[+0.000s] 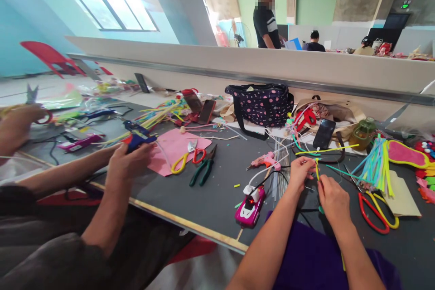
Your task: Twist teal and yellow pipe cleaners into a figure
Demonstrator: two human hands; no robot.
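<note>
My left hand (302, 173) is closed in a pinch at the upper end of a short yellow pipe cleaner (317, 170). Lower down, my right hand (335, 198) grips the same piece between thumb and fingers. A bit of teal shows at its top end. Just beyond my hands, a longer yellow pipe cleaner (335, 148) lies across the table. To their right are scissors (374, 213) with red and yellow handles and a bundle of blue and yellow pipe cleaners (377, 163). A pink glue gun (267, 161) rests to the left of my left hand.
A magenta power strip (250, 213) with a plug sits near the table edge. Green-handled pliers (203, 167) and small scissors (188, 156) lie left. A co-worker's hand (131, 163) holds a blue glue gun (137, 137). A dotted bag (261, 104) and a phone (324, 133) are behind.
</note>
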